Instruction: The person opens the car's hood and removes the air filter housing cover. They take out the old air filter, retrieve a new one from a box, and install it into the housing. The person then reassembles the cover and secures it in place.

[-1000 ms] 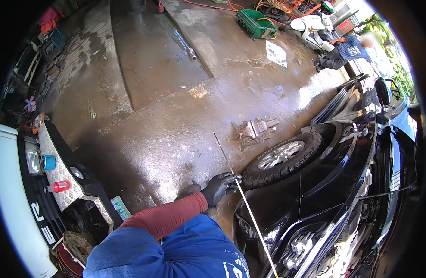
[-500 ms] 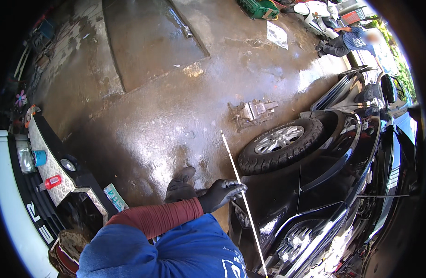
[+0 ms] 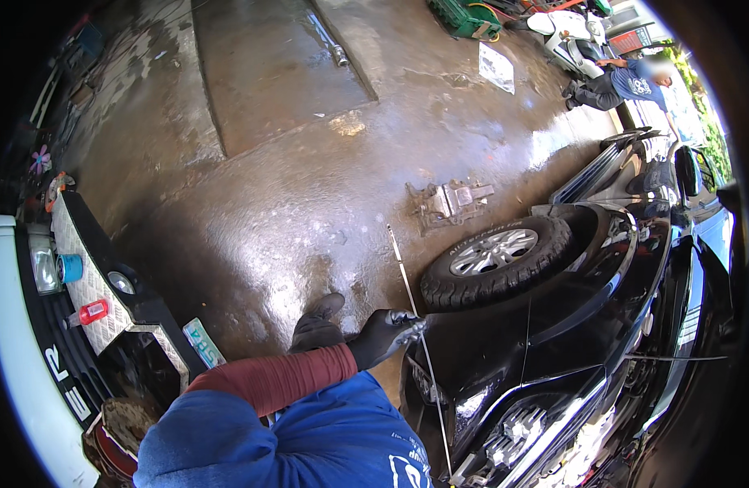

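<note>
My left hand point(image 3: 386, 337), in a dark glove below a dark red sleeve, pinches a long thin rod point(image 3: 403, 272) near its middle. The rod's far tip hangs over the wet floor beside the car's front wheel point(image 3: 495, 259). From the fingers its near part slants down along the black car's front corner to the lower edge of the picture, where a bit of yellow shows at its end. The black car point(image 3: 484, 342) lies just right of the hand, with its headlight point(image 3: 513, 435) nearer me. My right hand is out of sight.
A greasy metal vehicle part point(image 3: 452, 202) lies on the floor beyond the wheel. At left stands another vehicle's front bumper point(image 3: 93, 276), bearing a red bottle point(image 3: 89, 313) and a blue can point(image 3: 68, 267). A person point(image 3: 626, 85) is by a white scooter point(image 3: 565, 37) at far right.
My left hand has shifted slightly left, still gripping the rod. The rod's near end has swung left. The whole view has also shifted a little.
</note>
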A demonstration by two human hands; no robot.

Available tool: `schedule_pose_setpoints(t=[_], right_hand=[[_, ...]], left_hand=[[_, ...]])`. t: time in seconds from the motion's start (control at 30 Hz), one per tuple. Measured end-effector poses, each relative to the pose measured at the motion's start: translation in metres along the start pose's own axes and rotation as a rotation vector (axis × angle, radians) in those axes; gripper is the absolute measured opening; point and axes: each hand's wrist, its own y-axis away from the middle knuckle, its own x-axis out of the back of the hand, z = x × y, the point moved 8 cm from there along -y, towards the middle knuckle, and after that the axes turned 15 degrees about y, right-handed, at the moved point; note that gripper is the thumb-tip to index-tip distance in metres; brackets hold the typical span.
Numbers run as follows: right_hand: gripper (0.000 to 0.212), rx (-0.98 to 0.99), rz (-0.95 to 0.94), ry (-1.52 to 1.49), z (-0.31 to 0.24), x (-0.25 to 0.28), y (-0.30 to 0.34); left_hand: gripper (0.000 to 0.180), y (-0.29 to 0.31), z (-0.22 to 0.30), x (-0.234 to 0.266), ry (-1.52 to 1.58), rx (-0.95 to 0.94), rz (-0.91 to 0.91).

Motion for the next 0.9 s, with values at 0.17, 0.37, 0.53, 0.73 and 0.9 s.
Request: schedule_pose_setpoints(t=[0.17, 0.37, 0.53, 0.73, 0.9], right_hand=[[0.028, -0.037, -0.18, -0.062, -0.032, -0.004, -0.012], [0.027, -0.077, -0.37, -0.197, -0.067, -0.009, -0.018], [0.028, -0.08, -0.532, -0.429, -0.094, -0.012, -0.015], [0.029, -0.071, -0.603, -0.77, -0.139, -0.04, -0.016], [0.032, 0.136, -0.511, -0.718, -0.21, -0.051, -0.045]], left_hand=[[0.009, -0.002, 0.009, 0.01, -0.049, -0.091, 0.045], [0.01, -0.001, 0.015, 0.013, 0.09, -0.113, 0.071], [0.012, -0.002, 0.032, 0.013, -0.079, -0.098, 0.114], [0.026, -0.021, 0.085, 0.005, -0.189, -0.087, 0.147], [0.048, -0.034, 0.12, -0.017, -0.091, -0.037, 0.083]])
